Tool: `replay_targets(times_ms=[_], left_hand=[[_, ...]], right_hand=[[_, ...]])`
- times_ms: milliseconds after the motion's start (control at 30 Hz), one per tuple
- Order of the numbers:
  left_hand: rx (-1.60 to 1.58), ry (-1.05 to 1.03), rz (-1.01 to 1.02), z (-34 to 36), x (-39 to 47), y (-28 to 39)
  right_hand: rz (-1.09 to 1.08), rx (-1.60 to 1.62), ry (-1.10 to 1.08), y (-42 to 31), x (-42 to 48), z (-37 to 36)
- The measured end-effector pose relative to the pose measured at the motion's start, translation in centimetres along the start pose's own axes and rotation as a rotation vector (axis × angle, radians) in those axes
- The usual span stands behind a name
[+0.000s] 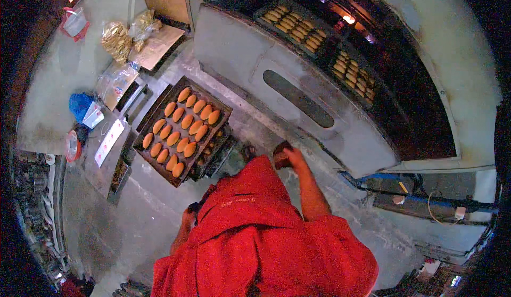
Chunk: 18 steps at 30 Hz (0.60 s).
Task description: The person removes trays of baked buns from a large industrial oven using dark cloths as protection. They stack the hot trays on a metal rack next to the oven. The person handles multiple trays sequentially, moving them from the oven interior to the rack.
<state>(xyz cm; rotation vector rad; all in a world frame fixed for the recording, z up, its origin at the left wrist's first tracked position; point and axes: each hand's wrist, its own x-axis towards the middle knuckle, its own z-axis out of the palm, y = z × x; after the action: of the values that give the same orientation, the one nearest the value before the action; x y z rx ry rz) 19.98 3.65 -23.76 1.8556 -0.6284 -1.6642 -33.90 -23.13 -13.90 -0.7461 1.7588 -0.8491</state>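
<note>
My right hand (pixel 294 157) is closed around a dark reddish-brown pad (pixel 282 155), possibly a folded cloth, to the right of my red apron. My left hand (pixel 188 218) hangs low at my left side, partly covered by my clothing. A small black thing (pixel 194 207) shows beside its fingers, and whether they grip it is unclear. Before me stands a stack of dark metal baking trays. On the top tray (pixel 144 152), several browned oval bread rolls (pixel 173 138) lie in rows. Neither hand touches the stack.
The long oven opening (pixel 415 133) at the upper right holds trays of paler rolls (pixel 295 24), with a flame (pixel 349 19) glowing behind. Below it runs the oven's metal front (pixel 247 45). Bagged bread (pixel 115 39), cardboard (pixel 161 47) and a blue bag (pixel 80 104) are at the left.
</note>
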Motion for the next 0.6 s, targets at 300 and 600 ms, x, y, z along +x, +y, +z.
replay_targets(times_ms=[300, 600], left_hand=[[0.317, 0.001, 0.106, 1.9, -1.3, 9.7], [-0.255, 0.094, 0.061, 6.9, 1.6, 9.5]], right_hand=[[0.026, 0.694, -0.202, -28.3, -0.8, -2.4], [-0.208, 0.785, -0.085, -41.3, 12.2, -7.9]])
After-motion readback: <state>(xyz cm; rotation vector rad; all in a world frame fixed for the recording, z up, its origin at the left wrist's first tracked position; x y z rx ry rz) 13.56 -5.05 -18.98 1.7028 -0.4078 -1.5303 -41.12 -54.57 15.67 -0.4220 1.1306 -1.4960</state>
